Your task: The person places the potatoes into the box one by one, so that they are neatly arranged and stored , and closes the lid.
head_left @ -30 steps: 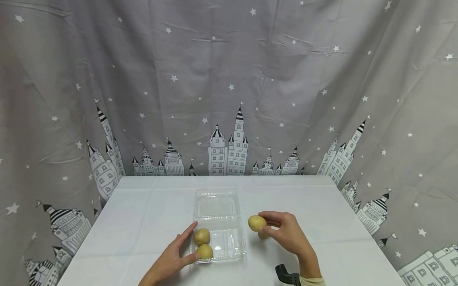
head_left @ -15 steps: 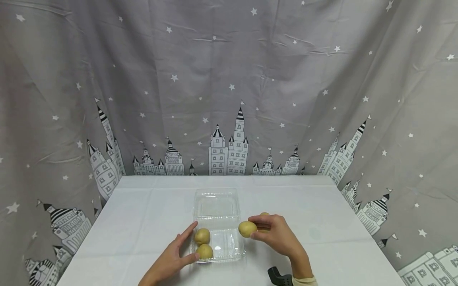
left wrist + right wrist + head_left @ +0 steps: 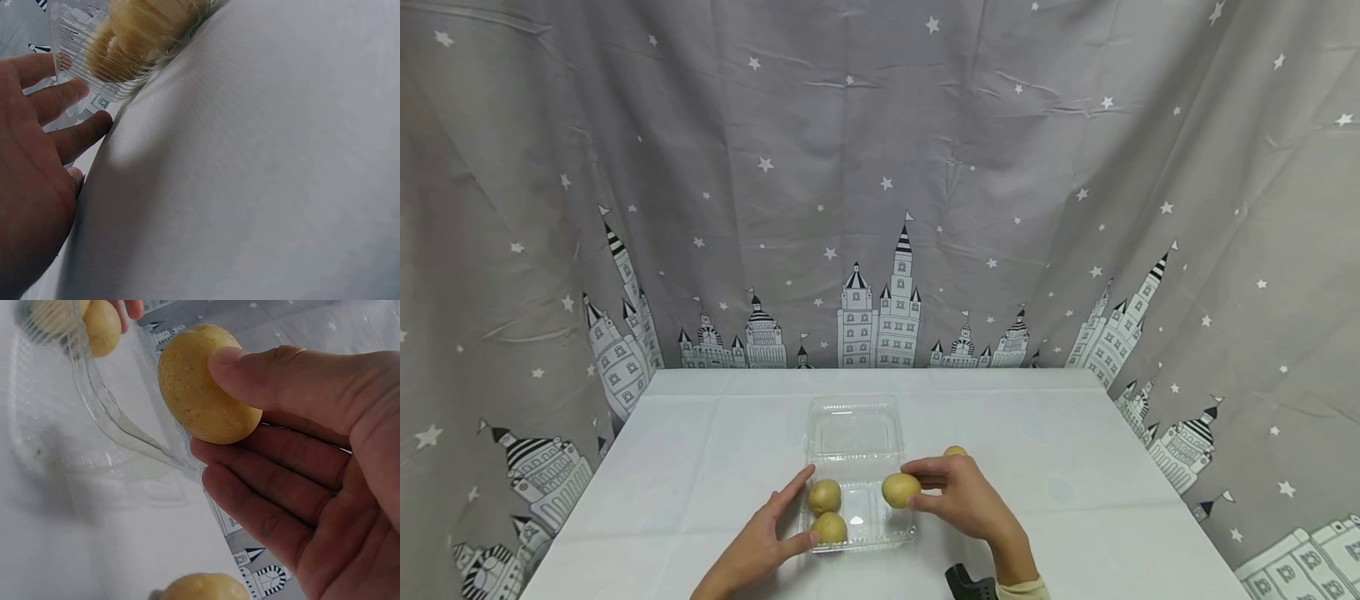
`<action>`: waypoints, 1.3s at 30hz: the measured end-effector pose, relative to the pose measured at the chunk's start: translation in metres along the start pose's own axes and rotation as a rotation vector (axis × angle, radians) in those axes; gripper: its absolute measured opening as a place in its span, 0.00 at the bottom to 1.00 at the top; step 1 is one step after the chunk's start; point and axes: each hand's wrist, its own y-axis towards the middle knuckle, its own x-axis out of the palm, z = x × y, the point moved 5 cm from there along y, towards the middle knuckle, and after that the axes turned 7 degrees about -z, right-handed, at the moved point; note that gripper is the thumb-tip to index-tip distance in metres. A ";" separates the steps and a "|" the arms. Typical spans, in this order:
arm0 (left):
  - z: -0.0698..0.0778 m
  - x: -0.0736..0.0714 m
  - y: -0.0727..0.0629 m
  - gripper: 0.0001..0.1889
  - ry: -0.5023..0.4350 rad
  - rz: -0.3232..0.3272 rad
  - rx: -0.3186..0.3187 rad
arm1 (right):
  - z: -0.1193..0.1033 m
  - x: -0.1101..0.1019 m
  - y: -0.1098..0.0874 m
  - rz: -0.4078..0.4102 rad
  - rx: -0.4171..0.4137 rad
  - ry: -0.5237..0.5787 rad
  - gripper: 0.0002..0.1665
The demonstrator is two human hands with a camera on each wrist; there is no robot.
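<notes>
A potato (image 3: 200, 387) is pinched between the thumb and fingers of my right hand (image 3: 958, 497), over the right side of a clear plastic clamshell container (image 3: 880, 521). Its lid (image 3: 855, 425) lies folded back, away from me. Two potatoes sit along the container's left side, one potato (image 3: 824, 496) behind the other potato (image 3: 830, 528). My left hand (image 3: 758, 542) rests at the container's left edge with fingers spread and thumb near the front corner. In the left wrist view its fingertips touch the ribbed wall, and potatoes show through the plastic.
Another potato (image 3: 205, 587) lies on the white-covered table (image 3: 1037, 417), mostly hidden behind my right hand in the head view. A grey curtain (image 3: 880, 125) with stars and castles hangs behind the table. A black strap device (image 3: 970, 583) sits at my right wrist.
My right hand has carried the potato left, from beside the container to over its right side. The potato on the table shows behind the hand. My left hand has stayed in place.
</notes>
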 end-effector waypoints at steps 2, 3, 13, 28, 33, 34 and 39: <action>0.000 0.000 0.000 0.48 0.002 -0.001 -0.004 | -0.001 0.003 0.002 -0.015 0.003 -0.013 0.22; -0.001 0.000 0.000 0.48 0.003 0.000 -0.005 | -0.001 0.004 0.003 -0.023 0.004 -0.019 0.22; 0.000 0.000 0.000 0.48 0.004 0.005 -0.004 | -0.003 0.015 0.010 -0.056 -0.008 -0.063 0.22; 0.002 -0.001 0.000 0.47 0.014 0.002 -0.015 | -0.006 0.026 0.019 -0.082 0.001 -0.104 0.24; -0.001 0.001 0.001 0.49 0.015 -0.005 -0.044 | -0.008 0.030 0.022 -0.090 0.000 -0.133 0.23; -0.001 0.001 0.001 0.49 0.017 -0.005 -0.050 | -0.009 0.031 0.023 -0.095 -0.003 -0.140 0.23; -0.002 0.001 0.000 0.48 0.002 -0.003 -0.053 | -0.011 0.038 0.026 -0.132 0.005 -0.135 0.22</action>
